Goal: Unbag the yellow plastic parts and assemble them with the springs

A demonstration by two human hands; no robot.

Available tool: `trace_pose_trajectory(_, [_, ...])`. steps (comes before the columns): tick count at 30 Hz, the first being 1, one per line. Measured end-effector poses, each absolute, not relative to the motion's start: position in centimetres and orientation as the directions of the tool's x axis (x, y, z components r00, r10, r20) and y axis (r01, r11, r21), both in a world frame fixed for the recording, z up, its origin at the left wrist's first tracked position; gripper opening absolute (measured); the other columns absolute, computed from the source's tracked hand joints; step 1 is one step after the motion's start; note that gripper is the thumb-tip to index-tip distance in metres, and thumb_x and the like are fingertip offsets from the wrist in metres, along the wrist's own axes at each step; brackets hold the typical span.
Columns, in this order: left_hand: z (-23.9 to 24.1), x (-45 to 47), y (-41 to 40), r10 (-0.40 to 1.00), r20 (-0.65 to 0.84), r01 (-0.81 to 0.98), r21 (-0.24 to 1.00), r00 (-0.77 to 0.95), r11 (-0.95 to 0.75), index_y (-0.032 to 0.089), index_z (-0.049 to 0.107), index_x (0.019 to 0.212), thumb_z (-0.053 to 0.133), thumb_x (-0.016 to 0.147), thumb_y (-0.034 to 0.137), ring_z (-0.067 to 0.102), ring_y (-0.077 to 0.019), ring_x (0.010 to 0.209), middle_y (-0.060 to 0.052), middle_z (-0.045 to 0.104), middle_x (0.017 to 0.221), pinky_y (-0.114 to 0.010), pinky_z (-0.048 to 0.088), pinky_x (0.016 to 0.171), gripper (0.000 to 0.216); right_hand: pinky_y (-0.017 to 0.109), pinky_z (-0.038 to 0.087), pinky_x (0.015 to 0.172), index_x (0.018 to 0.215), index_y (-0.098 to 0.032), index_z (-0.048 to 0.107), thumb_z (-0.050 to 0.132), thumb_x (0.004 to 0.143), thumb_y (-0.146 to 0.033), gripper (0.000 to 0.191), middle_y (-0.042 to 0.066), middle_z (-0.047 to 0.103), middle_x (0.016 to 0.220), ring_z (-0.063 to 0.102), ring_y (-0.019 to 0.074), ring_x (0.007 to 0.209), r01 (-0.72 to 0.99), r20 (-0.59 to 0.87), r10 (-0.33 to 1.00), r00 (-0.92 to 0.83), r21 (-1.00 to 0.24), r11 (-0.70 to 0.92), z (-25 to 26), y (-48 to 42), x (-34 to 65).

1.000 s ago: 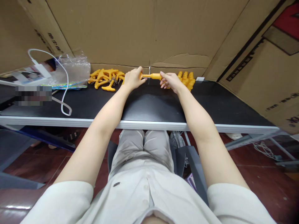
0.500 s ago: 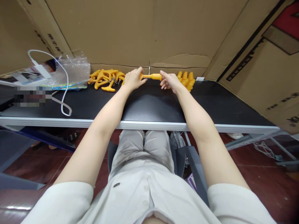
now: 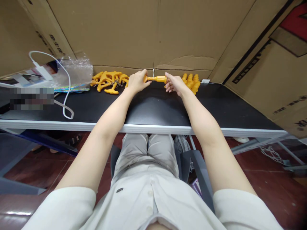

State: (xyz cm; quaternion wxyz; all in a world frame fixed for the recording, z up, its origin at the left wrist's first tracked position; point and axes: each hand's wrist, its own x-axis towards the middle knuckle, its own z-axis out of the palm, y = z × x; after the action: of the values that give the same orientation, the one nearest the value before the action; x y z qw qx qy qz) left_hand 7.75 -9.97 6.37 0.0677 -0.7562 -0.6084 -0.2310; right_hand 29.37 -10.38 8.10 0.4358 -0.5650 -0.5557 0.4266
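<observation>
While both bare hands meet over the desk (image 3: 158,110), the left grip (image 3: 137,81) is closed around the handle end of an orange tool (image 3: 160,79), and the right grip (image 3: 176,85) pinches the tool's thicker cylindrical end between thumb and fingers. The tool lies roughly level between the two grips, its narrower ribbed shaft beside the left one. Just left of the left grip sits a heap of orange T-handles (image 3: 111,91) with metal spirals among them; farther left are a crinkled clear plastic bag (image 3: 79,72) and a white cable (image 3: 69,83). Just beyond the right grip, orange ribbed pieces (image 3: 190,83) stand bunched together, with a small white tag (image 3: 205,81) beside them. Behind both grips rises a cardboard wall (image 3: 120,32).
</observation>
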Motion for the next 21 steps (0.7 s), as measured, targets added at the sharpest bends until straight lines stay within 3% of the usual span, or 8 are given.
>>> trace_pose_trajectory(6, [6.43,7.84,-10.00,0.888,0.434,0.951,0.181,0.152,-0.251,0.024,0.064,0.157,0.065,0.105,0.043,0.070,-0.0393,0.137,-0.016,0.074,0.144,-0.048,0.052,0.116,0.055,0.018,0.040,0.042,0.088,-0.022,0.063,0.074,0.107,-0.069,0.052,-0.001,0.061,0.054,0.059,0.0121,0.044,0.236,-0.002,1.000,0.019,-0.972,-0.006,8.18,-10.47,29.36])
trace_pose_trajectory(21, [6.63,8.04,-10.41,0.898,0.415,0.952,0.187,0.147,-0.242,0.023,0.065,0.157,0.062,0.105,0.040,0.069,-0.0399,0.138,-0.018,0.074,0.146,-0.050,0.053,0.117,0.055,0.017,0.040,0.043,0.086,-0.022,0.062,0.062,0.117,-0.047,0.040,0.000,0.060,0.055,0.057,0.0117,0.045,0.241,-0.040,0.998,0.041,-0.969,-0.049,8.26,-10.54,29.32])
